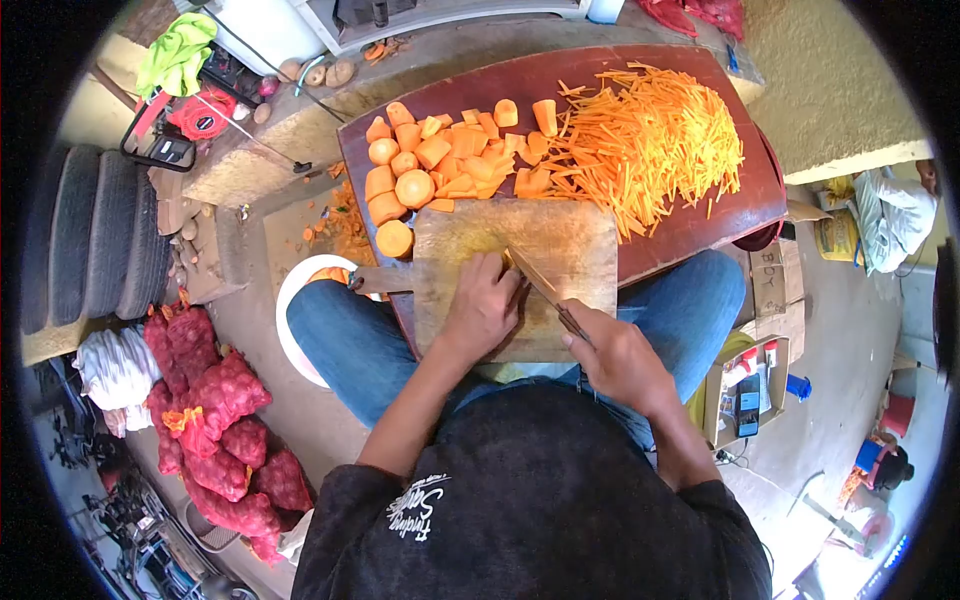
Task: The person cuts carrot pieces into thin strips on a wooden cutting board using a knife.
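Note:
A worn wooden cutting board (575,235) lies on the near edge of a dark red table. My right hand (622,358) is closed round the handle of a knife (540,279), whose blade slants up and left over the board. Beside the blade tip, my left hand (484,307) presses down on the board with bent fingers; a bit of orange shows by the fingertips, and what they hold is hidden. Behind the board to the left sit peeled carrot chunks (433,151). A large heap of thin carrot strips (660,140) spreads at the back right.
A white basin (290,335) stands left of my legs. Red net sacks (225,400) and stacked tires (95,235) are at the far left. A box (715,400) holding a phone (747,412) is at the right. Another person (893,220) is at the far right.

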A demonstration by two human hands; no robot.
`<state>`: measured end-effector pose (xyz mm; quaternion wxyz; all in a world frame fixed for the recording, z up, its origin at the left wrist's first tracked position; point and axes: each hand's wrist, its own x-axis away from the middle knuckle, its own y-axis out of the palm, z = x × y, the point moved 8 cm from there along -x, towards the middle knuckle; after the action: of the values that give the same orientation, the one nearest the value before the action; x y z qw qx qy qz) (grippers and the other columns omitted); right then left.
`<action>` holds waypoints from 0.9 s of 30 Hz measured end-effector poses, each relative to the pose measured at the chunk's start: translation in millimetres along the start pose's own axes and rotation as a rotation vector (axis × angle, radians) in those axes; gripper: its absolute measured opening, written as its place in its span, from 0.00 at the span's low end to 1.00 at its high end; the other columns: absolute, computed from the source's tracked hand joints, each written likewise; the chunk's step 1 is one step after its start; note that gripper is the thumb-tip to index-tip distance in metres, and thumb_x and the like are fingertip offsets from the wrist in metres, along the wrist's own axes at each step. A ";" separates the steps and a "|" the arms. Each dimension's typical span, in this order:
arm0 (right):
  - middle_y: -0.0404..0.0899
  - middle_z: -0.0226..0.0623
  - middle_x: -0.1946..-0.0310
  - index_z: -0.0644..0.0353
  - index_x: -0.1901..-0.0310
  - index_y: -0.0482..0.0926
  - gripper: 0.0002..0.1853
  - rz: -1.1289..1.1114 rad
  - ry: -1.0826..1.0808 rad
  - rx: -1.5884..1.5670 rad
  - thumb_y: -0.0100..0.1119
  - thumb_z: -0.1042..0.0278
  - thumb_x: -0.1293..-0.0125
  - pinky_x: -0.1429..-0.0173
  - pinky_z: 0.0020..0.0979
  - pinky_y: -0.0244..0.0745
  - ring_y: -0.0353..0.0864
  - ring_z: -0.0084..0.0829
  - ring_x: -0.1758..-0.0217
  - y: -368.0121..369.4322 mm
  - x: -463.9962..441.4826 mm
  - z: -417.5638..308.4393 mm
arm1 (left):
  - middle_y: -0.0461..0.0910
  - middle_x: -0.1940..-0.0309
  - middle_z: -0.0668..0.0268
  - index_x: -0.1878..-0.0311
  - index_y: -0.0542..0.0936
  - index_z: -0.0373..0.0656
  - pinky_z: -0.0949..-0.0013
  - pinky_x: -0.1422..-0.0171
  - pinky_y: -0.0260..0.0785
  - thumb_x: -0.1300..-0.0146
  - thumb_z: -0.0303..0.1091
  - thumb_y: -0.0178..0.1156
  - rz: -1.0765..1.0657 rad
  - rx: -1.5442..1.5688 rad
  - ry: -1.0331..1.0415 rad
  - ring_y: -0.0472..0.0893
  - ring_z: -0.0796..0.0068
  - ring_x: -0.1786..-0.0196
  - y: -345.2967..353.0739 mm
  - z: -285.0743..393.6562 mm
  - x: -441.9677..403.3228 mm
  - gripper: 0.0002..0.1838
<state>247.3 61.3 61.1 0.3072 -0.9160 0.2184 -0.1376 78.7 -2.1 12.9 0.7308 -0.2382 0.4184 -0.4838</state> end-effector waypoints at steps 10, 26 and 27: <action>0.86 0.69 0.47 0.68 0.23 0.70 0.28 -0.076 0.017 0.067 0.61 0.64 0.18 0.42 0.60 0.84 0.88 0.69 0.45 24.6 -40.1 0.5 | 0.79 0.56 0.58 0.49 0.89 0.38 0.52 0.47 0.71 0.43 0.25 0.74 0.037 -0.002 0.076 0.77 0.52 0.51 1.5 -1.7 3.3 0.17; 0.86 0.66 0.47 0.62 0.25 0.73 0.25 -0.054 0.062 0.027 0.62 0.70 0.20 0.43 0.56 0.83 0.86 0.70 0.43 12.4 -25.1 -8.0 | 0.79 0.58 0.57 0.51 0.90 0.37 0.51 0.47 0.72 0.44 0.24 0.74 0.044 0.018 0.015 0.78 0.50 0.51 3.0 -9.6 10.1 0.15; 0.86 0.67 0.48 0.62 0.25 0.73 0.25 -0.064 0.062 0.027 0.62 0.71 0.20 0.43 0.57 0.83 0.85 0.70 0.43 11.7 -19.6 -7.7 | 0.79 0.58 0.57 0.51 0.90 0.37 0.51 0.47 0.72 0.44 0.24 0.74 0.038 0.015 0.004 0.78 0.50 0.51 3.3 -9.7 10.7 0.15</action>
<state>223.7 58.6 57.5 0.3080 -0.9135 0.1967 -0.1786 74.2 -9.9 1.1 0.7408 -0.2238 0.4204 -0.4737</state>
